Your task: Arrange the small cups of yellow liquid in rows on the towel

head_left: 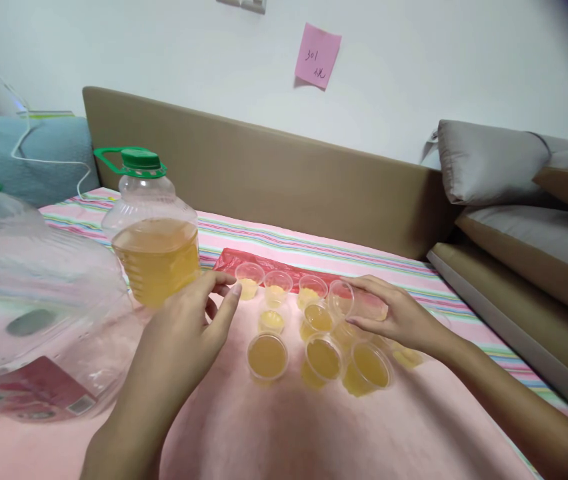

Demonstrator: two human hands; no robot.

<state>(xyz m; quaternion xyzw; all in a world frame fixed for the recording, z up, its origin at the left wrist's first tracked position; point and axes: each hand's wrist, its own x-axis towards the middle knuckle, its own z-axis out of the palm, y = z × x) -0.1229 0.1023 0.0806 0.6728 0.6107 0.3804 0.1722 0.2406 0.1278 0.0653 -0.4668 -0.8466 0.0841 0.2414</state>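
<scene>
My right hand [389, 310] grips a clear plastic cup [371, 305], which is tipped on its side with its mouth facing left; no liquid shows in it. My left hand [204, 310] has its thumb and forefinger apart, beside the leftmost cup of the back row [249, 283]; whether they touch it I cannot tell. Between my hands stand several small clear cups. The front ones, such as the front left cup [267, 358] and the front right cup [370, 365], hold yellow-brown liquid. A pale yellow content lies low in the back cups.
On the left stand a large jug of amber liquid [157, 257] with a green cap and a bigger clear bottle [39, 293], close to my left forearm. A red plastic bag [231, 259] lies behind the cups. Grey cushions [494, 163] are stacked at right on the pink surface's far side.
</scene>
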